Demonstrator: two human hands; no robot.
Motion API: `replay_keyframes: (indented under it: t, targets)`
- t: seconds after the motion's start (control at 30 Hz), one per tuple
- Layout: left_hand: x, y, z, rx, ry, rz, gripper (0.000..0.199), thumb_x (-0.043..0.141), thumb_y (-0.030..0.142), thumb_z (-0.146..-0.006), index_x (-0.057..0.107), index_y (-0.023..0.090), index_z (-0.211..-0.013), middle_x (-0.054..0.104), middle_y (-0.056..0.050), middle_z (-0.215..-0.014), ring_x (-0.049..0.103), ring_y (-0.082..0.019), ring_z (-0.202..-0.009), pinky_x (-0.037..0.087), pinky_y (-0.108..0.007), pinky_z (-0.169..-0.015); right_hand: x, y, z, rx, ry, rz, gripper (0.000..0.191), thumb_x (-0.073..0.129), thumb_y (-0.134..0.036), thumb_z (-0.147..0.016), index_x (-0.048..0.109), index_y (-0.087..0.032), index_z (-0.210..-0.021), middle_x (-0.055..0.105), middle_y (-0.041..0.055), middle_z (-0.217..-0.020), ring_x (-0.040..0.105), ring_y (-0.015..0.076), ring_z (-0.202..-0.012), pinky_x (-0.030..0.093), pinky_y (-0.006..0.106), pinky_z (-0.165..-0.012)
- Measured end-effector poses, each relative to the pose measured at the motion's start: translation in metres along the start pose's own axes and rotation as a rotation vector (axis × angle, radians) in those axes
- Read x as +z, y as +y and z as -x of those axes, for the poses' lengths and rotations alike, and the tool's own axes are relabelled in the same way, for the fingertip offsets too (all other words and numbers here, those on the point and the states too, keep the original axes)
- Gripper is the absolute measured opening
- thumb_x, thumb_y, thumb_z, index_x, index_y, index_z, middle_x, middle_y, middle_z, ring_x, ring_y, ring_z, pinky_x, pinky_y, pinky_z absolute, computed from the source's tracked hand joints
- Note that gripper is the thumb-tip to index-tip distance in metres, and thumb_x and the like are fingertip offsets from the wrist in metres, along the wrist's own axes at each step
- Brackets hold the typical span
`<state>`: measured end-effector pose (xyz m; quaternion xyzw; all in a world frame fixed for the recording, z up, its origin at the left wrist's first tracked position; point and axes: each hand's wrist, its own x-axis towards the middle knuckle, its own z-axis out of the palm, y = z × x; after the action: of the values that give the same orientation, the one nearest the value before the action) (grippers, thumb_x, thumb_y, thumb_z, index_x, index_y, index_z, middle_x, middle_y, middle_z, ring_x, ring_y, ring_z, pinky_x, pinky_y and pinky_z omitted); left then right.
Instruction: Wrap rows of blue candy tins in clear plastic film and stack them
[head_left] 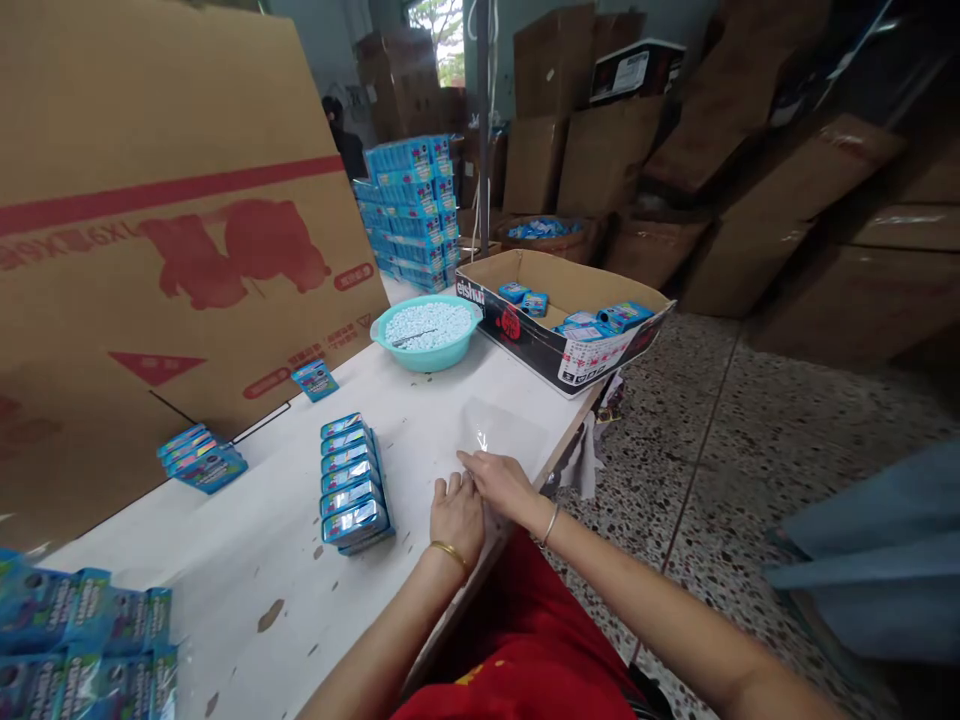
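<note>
Red cloth [525,670] bunches below the wrists; glossy clear film [495,425] lies just beyond the fingers. Left hand [457,518] palm-down, right hand [501,484] angled beside it; whether either pinches film, I cannot tell.

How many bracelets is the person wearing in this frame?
2: a gold-coloured bracelet by the left hand, and a silver-coloured bracelet by the right hand.

Before you, thin clear film [504,428] lies spread and shiny on the bench [412,425], close along the edge nearest you.
</note>
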<state>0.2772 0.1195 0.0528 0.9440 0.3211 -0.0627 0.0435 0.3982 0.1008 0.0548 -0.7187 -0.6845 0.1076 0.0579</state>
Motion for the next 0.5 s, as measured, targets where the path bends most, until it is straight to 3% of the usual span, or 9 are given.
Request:
replay_keyframes:
  t: [0.1,0.2,0.3,0.4,0.5]
  targets:
    - [-0.006,0.002,-0.004,0.015,-0.126,-0.082,0.032,0.042,0.008,-0.083,0.07,0.004,-0.1,0.068,-0.022,-0.097,0.054,-0.034,-0.105,0.035,-0.05,-0.094,-0.005,-0.002,-0.003,-0.024,-0.011,0.004,0.04,0.038,-0.017,-0.095,0.049,-0.022,-0.133,0.065,0.0073,-0.102,0.064,0.02,-0.091,0.046,0.028,-0.072]
    - [-0.005,-0.003,-0.018,0.049,-0.142,-0.059,0.042,0.04,0.006,-0.082,0.061,-0.001,-0.118,0.06,-0.026,-0.12,0.047,-0.036,-0.12,0.029,-0.052,-0.102,-0.013,-0.007,-0.006,-0.055,-0.027,0.004,0.033,0.038,-0.02,-0.096,0.055,-0.022,-0.124,0.065,0.0078,-0.1,0.063,0.0195,-0.088,0.046,0.028,-0.071]
    - [-0.001,-0.006,-0.037,0.121,-0.173,0.023,0.047,0.042,0.007,-0.083,0.056,0.003,-0.127,0.051,-0.023,-0.136,0.037,-0.033,-0.133,0.024,-0.05,-0.11,-0.026,-0.009,-0.007,-0.069,-0.011,0.038,0.031,0.038,-0.017,-0.096,0.059,-0.021,-0.118,0.065,0.0077,-0.099,0.063,0.0187,-0.087,0.045,0.027,-0.07]
    - [-0.003,-0.004,-0.044,0.135,-0.187,0.099,0.042,0.043,0.005,-0.082,0.059,0.0,-0.121,0.052,-0.026,-0.133,0.043,-0.034,-0.129,0.033,-0.049,-0.107,-0.044,-0.005,-0.008,-0.037,0.091,0.107,0.036,0.039,-0.014,-0.093,0.056,-0.021,-0.124,0.065,0.0073,-0.1,0.063,0.0191,-0.086,0.043,0.028,-0.068]
    - [-0.024,-0.01,-0.028,0.199,-0.173,0.165,0.032,0.047,0.007,-0.083,0.065,0.006,-0.109,0.063,-0.021,-0.118,0.055,-0.029,-0.117,0.04,-0.041,-0.103,-0.062,-0.002,-0.012,0.025,0.204,0.161,0.041,0.035,-0.013,-0.095,0.051,-0.021,-0.132,0.065,0.0081,-0.102,0.063,0.0195,-0.087,0.042,0.028,-0.066]
